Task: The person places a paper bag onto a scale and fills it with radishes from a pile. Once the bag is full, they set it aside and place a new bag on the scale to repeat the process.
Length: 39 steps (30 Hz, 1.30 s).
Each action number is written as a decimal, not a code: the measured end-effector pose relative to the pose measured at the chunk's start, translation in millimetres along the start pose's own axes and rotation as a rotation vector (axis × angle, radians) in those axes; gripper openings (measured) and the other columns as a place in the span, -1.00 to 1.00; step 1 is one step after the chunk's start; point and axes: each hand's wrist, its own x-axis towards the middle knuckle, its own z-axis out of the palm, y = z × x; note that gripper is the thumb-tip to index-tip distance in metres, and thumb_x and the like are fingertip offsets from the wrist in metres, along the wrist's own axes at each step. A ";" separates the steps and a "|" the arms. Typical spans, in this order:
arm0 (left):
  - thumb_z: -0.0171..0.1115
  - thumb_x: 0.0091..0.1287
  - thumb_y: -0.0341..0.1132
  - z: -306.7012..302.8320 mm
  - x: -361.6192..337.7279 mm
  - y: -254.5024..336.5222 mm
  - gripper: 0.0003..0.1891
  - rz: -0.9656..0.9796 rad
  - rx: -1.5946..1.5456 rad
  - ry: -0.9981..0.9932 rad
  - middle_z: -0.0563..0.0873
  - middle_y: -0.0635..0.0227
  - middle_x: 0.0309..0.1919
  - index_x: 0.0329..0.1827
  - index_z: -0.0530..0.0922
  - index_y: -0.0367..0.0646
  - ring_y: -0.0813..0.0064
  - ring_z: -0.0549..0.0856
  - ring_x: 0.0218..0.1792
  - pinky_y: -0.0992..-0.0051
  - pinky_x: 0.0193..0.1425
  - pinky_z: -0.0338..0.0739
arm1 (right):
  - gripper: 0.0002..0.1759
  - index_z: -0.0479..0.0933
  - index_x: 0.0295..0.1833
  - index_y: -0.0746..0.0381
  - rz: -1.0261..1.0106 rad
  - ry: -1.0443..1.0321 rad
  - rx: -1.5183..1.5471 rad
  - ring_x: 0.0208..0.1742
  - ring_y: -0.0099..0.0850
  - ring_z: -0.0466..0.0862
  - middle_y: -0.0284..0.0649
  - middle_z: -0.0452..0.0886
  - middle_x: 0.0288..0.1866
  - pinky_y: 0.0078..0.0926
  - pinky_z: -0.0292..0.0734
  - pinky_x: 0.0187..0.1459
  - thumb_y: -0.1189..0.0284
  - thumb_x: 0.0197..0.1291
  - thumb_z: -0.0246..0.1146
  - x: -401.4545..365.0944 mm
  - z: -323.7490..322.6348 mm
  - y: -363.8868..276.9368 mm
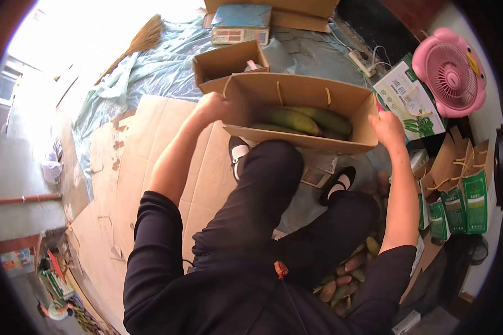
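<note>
An open cardboard box (302, 139) with yellow cord handles stands in front of my knees. Inside it lie several long green vegetables (296, 118); their left ends are blurred or in shadow. My left hand (211, 107) is closed on the box's left end, its fingertips smeared by motion. At the opposite end, my right hand (388, 129) grips the right wall. Something pink (379, 104) shows just above the right hand, too small to name.
Behind stand a smaller open carton (223, 62), a scale (241, 25) and a straw broom (142, 40). To the right are a pink fan (451, 72), a printed white box (411, 100), a power strip (362, 63) and green-labelled cartons (475, 201). Loose green and reddish produce (341, 285) lies below my right arm.
</note>
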 end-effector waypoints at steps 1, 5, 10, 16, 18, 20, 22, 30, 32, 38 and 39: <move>0.18 0.16 -0.10 -9.7 -6.3 -17.0 -0.64 -0.014 -0.058 0.011 0.72 0.02 -0.41 -0.31 0.69 -0.28 0.20 0.74 -0.31 0.33 -0.15 0.60 | -0.57 0.60 -0.34 0.36 -0.019 -0.009 0.000 -0.23 0.11 0.61 0.18 0.60 -0.33 0.01 0.47 -0.19 0.13 0.10 0.21 2.8 -7.1 -20.6; 0.17 0.18 -0.08 -41.0 -54.5 -93.8 -0.60 -0.073 -0.059 0.178 0.69 -0.02 -0.47 -0.32 0.65 -0.34 0.22 0.73 -0.37 0.30 -0.24 0.56 | -0.62 0.62 -0.35 0.28 -0.157 -0.007 0.042 -0.21 0.08 0.63 0.11 0.63 -0.32 -0.05 0.52 -0.19 0.13 0.10 0.23 8.2 2.1 -96.3; 0.14 0.25 -0.11 -52.7 -133.3 -194.5 -0.59 -0.137 -0.192 0.369 0.68 0.06 -0.52 -0.28 0.62 -0.40 0.30 0.65 -0.44 0.30 -0.30 0.49 | -0.68 0.66 -0.32 0.22 -0.265 -0.092 0.077 -0.20 -0.08 0.69 0.01 0.68 -0.27 -0.15 0.59 -0.15 0.16 0.10 0.25 -14.7 43.9 -209.6; 0.07 0.28 0.02 -59.5 -229.9 -345.4 -0.55 -0.476 0.340 0.357 0.66 -0.13 -0.25 -0.22 0.65 -0.24 -0.13 0.63 -0.14 0.06 -0.04 0.51 | -0.79 0.68 -0.24 0.18 -0.431 -0.347 0.136 -0.11 -0.20 0.71 -0.10 0.70 -0.19 -0.28 0.61 -0.12 0.40 0.03 0.19 -76.7 115.7 -316.9; 0.12 0.26 0.03 -64.5 -267.3 -360.3 -0.54 -0.566 0.410 0.273 0.66 -0.12 -0.23 -0.26 0.66 -0.27 -0.09 0.65 -0.15 0.07 -0.06 0.53 | -0.78 0.68 -0.21 0.17 -0.453 -0.439 0.116 -0.09 -0.26 0.71 -0.14 0.71 -0.15 -0.30 0.61 -0.14 0.41 0.05 0.19 -105.0 140.2 -341.5; 0.16 0.25 0.00 -58.9 -299.8 -386.9 -0.59 -0.632 0.508 0.235 0.67 -0.09 -0.21 -0.24 0.67 -0.22 -0.06 0.66 -0.14 0.10 -0.05 0.55 | -0.77 0.68 -0.18 0.15 -0.480 -0.571 0.095 -0.05 -0.28 0.70 -0.18 0.71 -0.11 -0.30 0.61 -0.13 0.44 0.07 0.18 -132.8 166.9 -359.6; 0.20 0.23 -0.03 -55.7 -325.7 -384.2 -0.63 -0.744 0.494 0.144 0.67 -0.05 -0.17 -0.19 0.68 -0.17 -0.02 0.66 -0.10 0.12 -0.02 0.55 | -0.76 0.69 -0.14 0.11 -0.512 -0.667 0.053 -0.02 -0.28 0.69 -0.20 0.70 -0.08 -0.29 0.61 -0.09 0.43 0.09 0.19 -161.3 180.3 -367.3; 0.21 0.23 -0.10 -20.9 -373.8 -366.9 -0.66 -0.996 0.354 0.152 0.68 0.02 -0.08 -0.09 0.67 -0.16 0.03 0.67 -0.05 0.16 0.05 0.55 | -0.61 0.64 -0.09 0.20 -0.662 -0.756 0.084 0.00 -0.15 0.66 -0.11 0.68 -0.07 -0.20 0.53 0.00 0.13 0.13 0.22 -166.2 186.5 -355.8; 0.20 0.25 -0.12 -37.2 -355.0 -336.0 -0.65 -1.048 0.414 0.141 0.66 0.05 -0.04 -0.02 0.64 -0.13 0.04 0.65 -0.02 0.16 0.07 0.54 | -0.61 0.63 -0.13 0.15 -0.694 -0.595 0.276 -0.05 -0.12 0.65 -0.09 0.67 -0.11 -0.17 0.53 -0.04 0.07 0.15 0.18 -144.3 160.3 -342.3; 0.26 0.23 -0.11 -50.7 -238.4 -232.4 -0.56 -0.561 0.366 0.263 0.56 0.18 0.15 0.16 0.51 -0.02 0.17 0.50 0.20 0.17 0.22 0.42 | -0.73 0.63 -0.19 0.16 -0.570 -0.165 0.735 -0.18 -0.14 0.67 -0.10 0.68 -0.31 -0.25 0.55 -0.12 0.22 0.14 0.20 -86.5 53.7 -236.0; 0.27 0.23 -0.08 -46.1 -214.7 -203.5 -0.55 -0.476 0.313 0.208 0.56 0.18 0.15 0.16 0.51 -0.03 0.17 0.51 0.20 0.17 0.22 0.42 | -0.74 0.63 -0.21 0.18 -0.517 -0.098 0.734 -0.21 -0.13 0.67 -0.11 0.67 -0.33 -0.26 0.55 -0.16 0.23 0.13 0.22 -83.4 38.7 -213.6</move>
